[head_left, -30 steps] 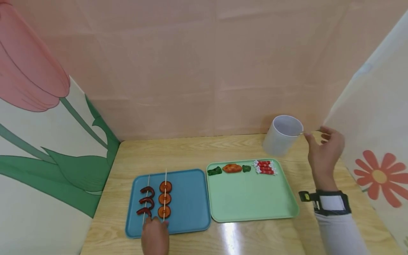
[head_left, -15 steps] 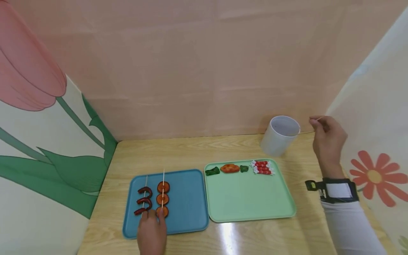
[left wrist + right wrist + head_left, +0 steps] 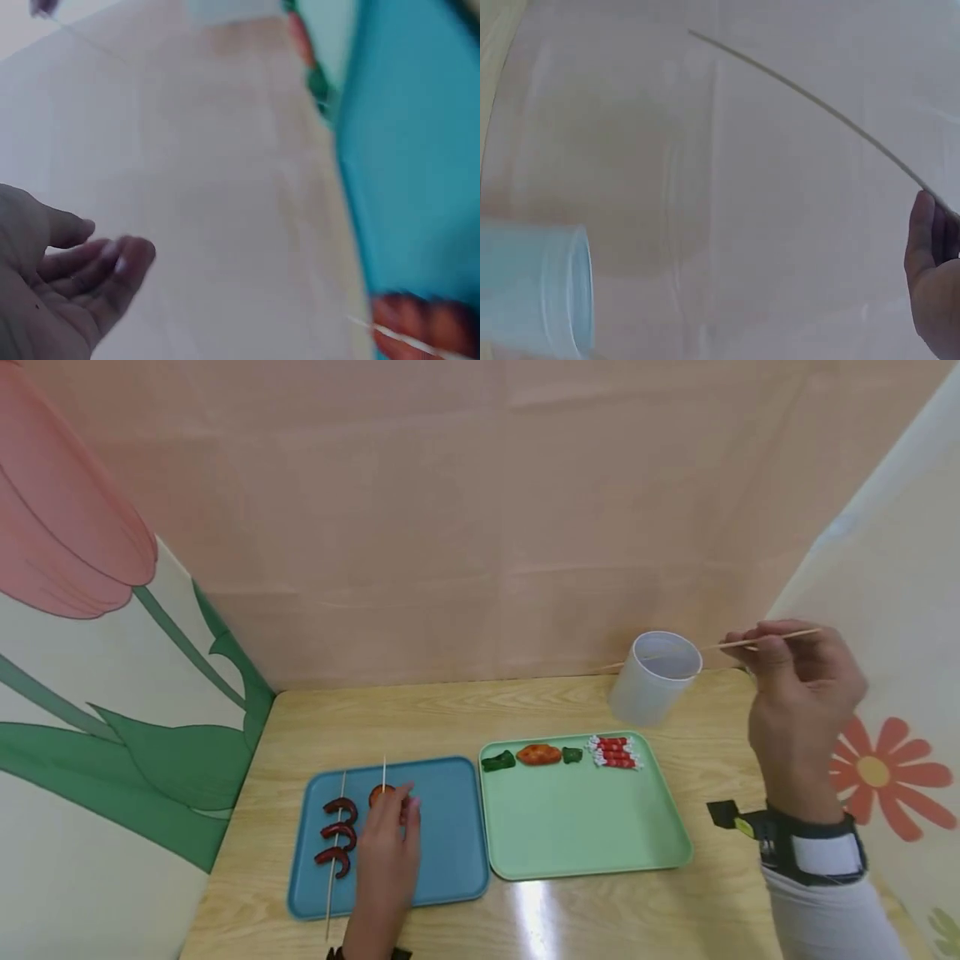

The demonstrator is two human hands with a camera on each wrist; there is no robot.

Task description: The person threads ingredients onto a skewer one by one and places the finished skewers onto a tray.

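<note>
My right hand (image 3: 806,718) pinches a thin wooden skewer (image 3: 802,91) between thumb and fingers, to the right of the white cup (image 3: 648,702). The bare stick points left, passing across the cup's mouth in the head view. My left hand (image 3: 390,860) is over the blue tray (image 3: 453,827), its fingers loosely bent with nothing between them in the left wrist view. Beneath it, a skewer of round orange-brown slices (image 3: 381,793) is mostly hidden. Left of that lies a skewer of curved dark-red sausage-like pieces (image 3: 337,831).
A light green tray (image 3: 585,827) touches the blue one on its right. Along its back edge lie green pieces (image 3: 498,761), an orange piece (image 3: 538,754) and several red pieces with white ends (image 3: 615,752). A pink backdrop (image 3: 420,527) rises behind the wooden table (image 3: 465,710).
My right hand has moved right and up, drawing the skewer away from the cup. My left hand has shifted up and right, from the near ends of the skewers to over the round slices.
</note>
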